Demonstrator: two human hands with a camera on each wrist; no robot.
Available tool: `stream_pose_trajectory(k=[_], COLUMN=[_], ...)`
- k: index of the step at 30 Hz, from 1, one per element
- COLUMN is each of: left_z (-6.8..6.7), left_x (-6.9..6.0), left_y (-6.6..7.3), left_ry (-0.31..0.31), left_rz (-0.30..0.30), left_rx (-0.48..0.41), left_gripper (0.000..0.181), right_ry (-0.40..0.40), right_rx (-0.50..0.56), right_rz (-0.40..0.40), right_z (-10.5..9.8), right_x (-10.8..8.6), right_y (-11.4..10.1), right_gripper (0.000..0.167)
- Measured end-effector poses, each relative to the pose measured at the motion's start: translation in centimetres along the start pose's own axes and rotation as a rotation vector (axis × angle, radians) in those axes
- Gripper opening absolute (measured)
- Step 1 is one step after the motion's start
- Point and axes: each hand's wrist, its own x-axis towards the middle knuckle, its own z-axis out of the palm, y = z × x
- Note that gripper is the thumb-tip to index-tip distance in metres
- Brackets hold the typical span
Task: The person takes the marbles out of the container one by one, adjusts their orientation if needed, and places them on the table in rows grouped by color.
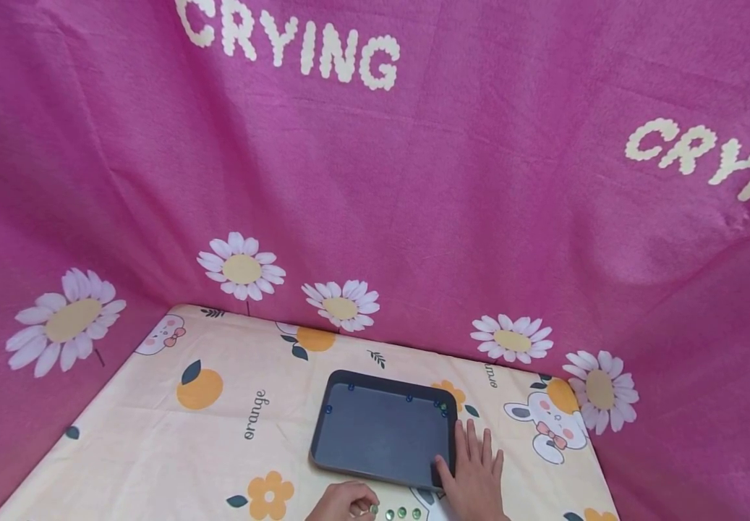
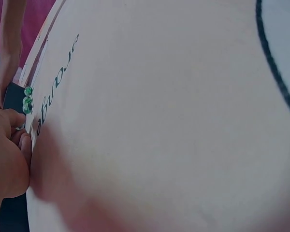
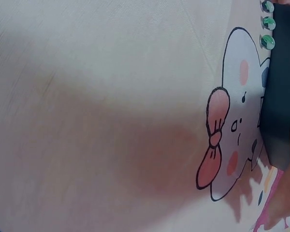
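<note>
A dark grey tray (image 1: 384,438) lies on the cloth. Blue marbles (image 1: 409,399) sit along its far and left walls, and a green marble (image 1: 442,407) is among others in the far right corner. My left hand (image 1: 341,502) is at the tray's near side, thumb and curled fingers pinching a green marble (image 1: 374,509). To the right of it, three green marbles (image 1: 402,512) stand in a row on the cloth; they also show in the right wrist view as green marbles (image 3: 268,23). My right hand (image 1: 475,479) rests at the tray's right side, fingers spread and straight, thumb over the rim.
The table is covered by a cream cloth (image 1: 153,441) printed with oranges, flowers and rabbits. Pink fabric (image 1: 414,217) with daisies and lettering hangs behind it and along both sides.
</note>
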Motion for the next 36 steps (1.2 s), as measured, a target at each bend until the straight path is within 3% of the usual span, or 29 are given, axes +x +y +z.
stream_pose_trajectory(k=[10,24,31,36], left_z=[0.01,0.34,0.62,0.80], left_x=[-0.35,-0.26,-0.38,-0.33], left_y=[-0.21,-0.42,-0.40,-0.38], left_ry=[0.023,0.043,0.072,0.085], left_rz=[0.063,0.059,0.114,0.116], left_rx=[0.031,0.103,0.153,0.173], left_gripper=[0.008,0.010,0.010,0.011], right_ry=[-0.004,-0.020,-0.014,-0.010], right_rx=[0.034,0.038,0.045,0.052], right_rz=[-0.003,-0.002,-0.012,-0.009], right_z=[0.21,0.14,0.16,0.14], right_x=[-0.01,0.11,0.19,0.13], right_y=[-0.06,0.05,0.12,0.14], right_gripper=[0.088,0.086,0.086,0.086])
